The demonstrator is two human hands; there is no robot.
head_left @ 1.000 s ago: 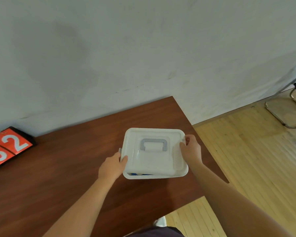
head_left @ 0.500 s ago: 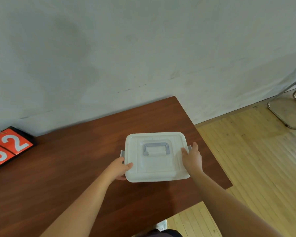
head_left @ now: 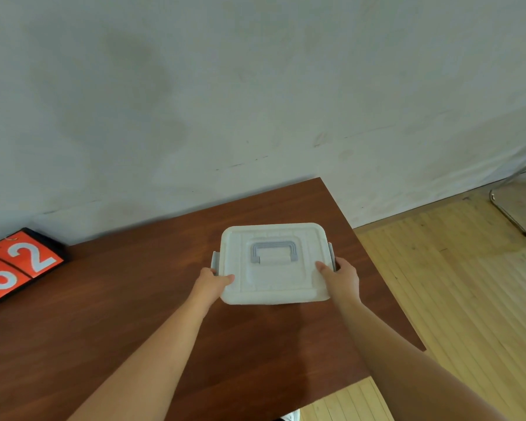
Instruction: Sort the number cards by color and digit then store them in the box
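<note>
Lid now flat on the storage box, both hands clasping its sides.

A second ago the lid (head_left: 274,281) sat tilted, with a blue strip showing under its near edge. Now it lies level on the white storage box (head_left: 274,299), which stands on the desk (head_left: 134,305) near the right-hand corner. The left hand (head_left: 211,282) and right hand (head_left: 340,278) each grip a side, thumb on top and fingers curled by the grey latches (head_left: 214,262). I cannot tell whether these have snapped shut. Orange number cards (head_left: 19,265) showing 3 and 2 sit well apart at the desk's left edge, outside the box, so storing may be incomplete. Nothing blocks the hands.
</note>
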